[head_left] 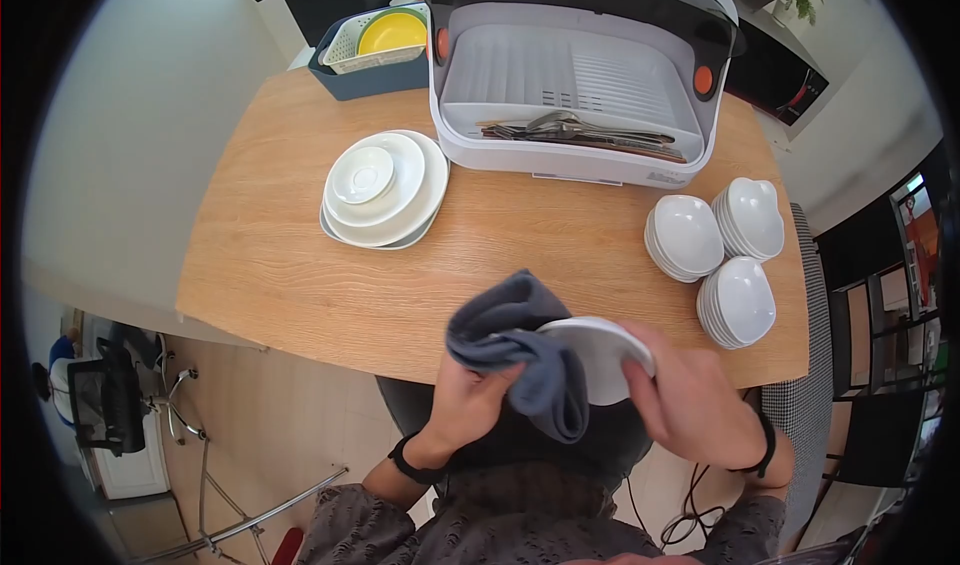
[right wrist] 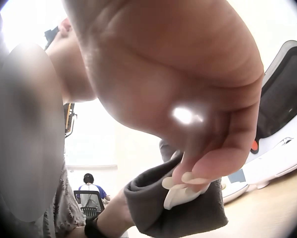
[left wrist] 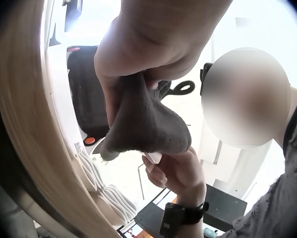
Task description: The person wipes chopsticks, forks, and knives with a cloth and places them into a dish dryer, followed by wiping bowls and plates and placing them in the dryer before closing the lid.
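Near the front edge of the table, my left hand [head_left: 464, 405] grips a folded blue-grey cloth [head_left: 548, 390]. The cloth lies over the left side of a white bowl [head_left: 603, 363], which is tilted up. My right hand [head_left: 700, 400] pinches that bowl at its right rim, thumb on the near face. In the left wrist view the cloth [left wrist: 148, 124] hangs from the left fingers and hides most of the bowl. The right wrist view shows a white edge of the bowl [right wrist: 183, 197] between the right fingertips and the cloth.
Three stacks of white bowls, one stack [head_left: 685, 235] among them, stand at the right. White plates [head_left: 425, 190] are piled at the left. At the back, a lidded dish rack [head_left: 460, 155] holds cutlery [head_left: 590, 130]; beside it is a blue bin [head_left: 375, 85] with a yellow bowl [head_left: 393, 33].
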`<control>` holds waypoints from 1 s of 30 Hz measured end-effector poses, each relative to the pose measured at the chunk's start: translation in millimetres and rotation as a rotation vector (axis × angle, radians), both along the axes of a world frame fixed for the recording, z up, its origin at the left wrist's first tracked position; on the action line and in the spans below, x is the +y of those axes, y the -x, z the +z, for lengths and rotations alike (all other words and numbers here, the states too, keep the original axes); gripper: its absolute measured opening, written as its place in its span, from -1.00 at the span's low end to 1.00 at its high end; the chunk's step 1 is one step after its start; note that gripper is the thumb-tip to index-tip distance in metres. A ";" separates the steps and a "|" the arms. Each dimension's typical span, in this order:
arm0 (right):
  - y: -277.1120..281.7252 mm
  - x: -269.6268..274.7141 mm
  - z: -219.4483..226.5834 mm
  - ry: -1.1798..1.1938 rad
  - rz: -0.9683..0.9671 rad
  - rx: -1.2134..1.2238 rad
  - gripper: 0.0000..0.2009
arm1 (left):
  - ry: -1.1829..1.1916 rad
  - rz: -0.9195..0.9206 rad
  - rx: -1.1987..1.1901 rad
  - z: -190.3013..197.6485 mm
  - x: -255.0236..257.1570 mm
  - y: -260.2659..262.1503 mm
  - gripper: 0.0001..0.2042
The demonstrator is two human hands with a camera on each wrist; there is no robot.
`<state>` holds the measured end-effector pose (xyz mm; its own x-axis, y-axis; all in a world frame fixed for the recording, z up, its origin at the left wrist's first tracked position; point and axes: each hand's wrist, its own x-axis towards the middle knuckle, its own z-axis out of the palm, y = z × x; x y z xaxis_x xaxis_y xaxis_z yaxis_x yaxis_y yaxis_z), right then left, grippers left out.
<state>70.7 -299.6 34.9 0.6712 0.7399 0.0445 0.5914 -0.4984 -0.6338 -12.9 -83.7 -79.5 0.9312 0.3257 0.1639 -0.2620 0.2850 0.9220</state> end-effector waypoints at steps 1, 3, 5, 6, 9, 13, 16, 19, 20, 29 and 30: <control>-6.8 -2.9 9.6 -0.021 -0.021 0.026 -0.65 | 0.149 0.010 -0.026 0.0 3.8 -1.5 -0.74; -32.9 -3.4 31.3 0.019 -0.153 0.165 -0.76 | 0.372 0.130 0.095 11.7 15.6 -12.1 -0.66; -72.3 -2.5 40.8 -0.058 -0.254 0.303 -0.78 | 0.521 0.125 0.179 2.1 33.3 -18.9 -0.64; -97.1 -0.3 36.9 -0.133 -0.298 0.385 -0.78 | 0.558 0.083 0.207 -2.9 37.1 -22.5 -0.64; -175.5 11.3 18.7 -0.309 -0.453 0.511 -0.74 | 0.642 -0.010 0.241 -9.8 42.4 -26.2 -0.62; -270.4 35.8 -11.6 -0.459 -0.649 0.556 -0.75 | 0.630 -0.035 0.195 -11.9 39.3 -26.9 -0.61; -320.2 54.9 -27.1 -0.495 -0.733 0.584 -0.75 | 0.601 -0.021 0.225 -9.8 36.8 -28.1 -0.61; -347.3 66.4 -39.4 -0.567 -0.805 0.645 -0.75 | 0.628 -0.022 0.200 -11.4 38.1 -32.7 -0.64; -353.0 68.7 -43.4 -0.593 -0.827 0.651 -0.74 | 0.616 -0.006 0.219 -10.3 38.0 -33.6 -0.64; -336.3 55.6 -31.6 -0.380 -0.726 0.541 -0.71 | 0.643 -0.007 0.171 -16.0 41.0 -32.7 -0.61; -327.0 50.7 -24.0 -0.351 -0.705 0.485 -0.72 | 0.647 -0.006 0.179 -17.7 41.6 -31.9 -0.60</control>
